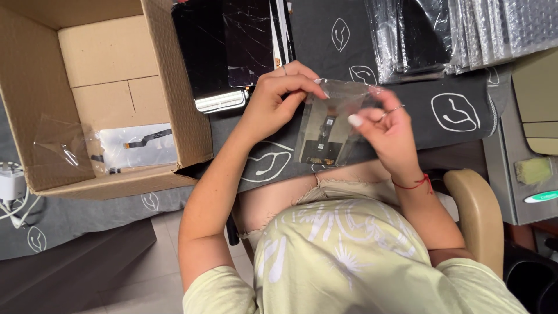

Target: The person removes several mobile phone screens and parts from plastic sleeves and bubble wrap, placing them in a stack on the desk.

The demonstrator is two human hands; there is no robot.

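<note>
Both my hands hold a clear plastic sleeve (pixel 325 131) with a dark flat screen part and a small cable inside. My left hand (pixel 278 96) pinches the sleeve's top left edge. My right hand (pixel 383 125) grips its right side, thumb on the front, and has a ring and a red wrist thread. The sleeve hangs above the grey patterned table cloth (pixel 407 125), just over my lap.
An open cardboard box (pixel 174 99) stands at left with a bagged screen part (pixel 136 145) and loose plastic inside. Cracked black screens (pixel 229 46) lie behind my left hand. Bubble-wrapped parts (pixel 453 32) are stacked top right. A white charger (pixel 11 186) sits far left, a chair arm (pixel 476 215) right.
</note>
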